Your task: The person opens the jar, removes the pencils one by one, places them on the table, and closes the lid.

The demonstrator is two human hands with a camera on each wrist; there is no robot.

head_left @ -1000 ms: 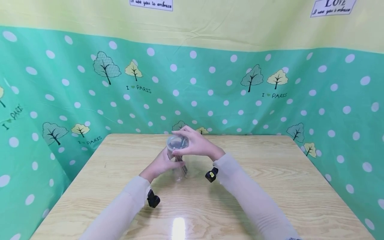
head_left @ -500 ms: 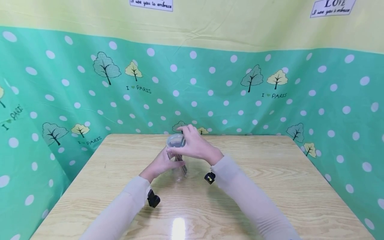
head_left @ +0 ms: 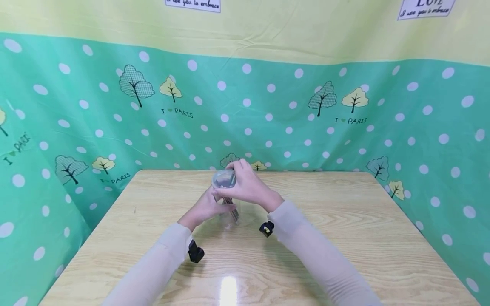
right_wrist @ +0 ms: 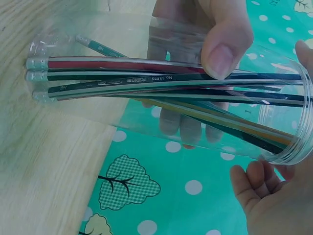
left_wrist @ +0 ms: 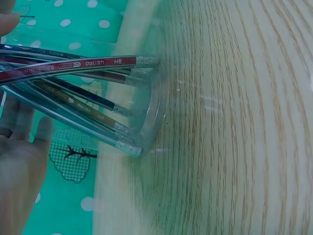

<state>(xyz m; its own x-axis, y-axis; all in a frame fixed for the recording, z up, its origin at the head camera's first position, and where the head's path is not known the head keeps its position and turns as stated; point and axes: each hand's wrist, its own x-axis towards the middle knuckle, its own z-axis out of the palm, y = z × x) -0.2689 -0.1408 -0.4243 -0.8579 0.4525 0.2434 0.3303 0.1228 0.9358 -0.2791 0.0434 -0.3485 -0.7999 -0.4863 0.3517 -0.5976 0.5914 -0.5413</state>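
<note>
A tall clear plastic jar (head_left: 229,224) stands near the far middle of the table, leaning slightly in the head view. Several pencils (right_wrist: 122,63) lie slanted inside, dark green, red and yellowish, with their ferrule ends at the jar's bottom. My left hand (head_left: 206,208) grips the jar's side; its thumb (right_wrist: 218,58) presses the wall in the right wrist view, and its fingers show through behind. My right hand (head_left: 250,185) holds the jar's round, ridged top (right_wrist: 291,152), thumb on the near side and fingers on the far side. Whether a lid covers that top, I cannot tell.
The wood-grain table (head_left: 325,238) spreads around the jar, and a glare spot (head_left: 228,291) shines near its front. A green polka-dot curtain (head_left: 268,102) hangs behind and at both sides. A black wrist camera (head_left: 196,252) hangs below the left cuff.
My right hand has shifted slightly left around the jar's top, its fingers drawing in at the rim. The left hand and the jar stay almost where they were.
</note>
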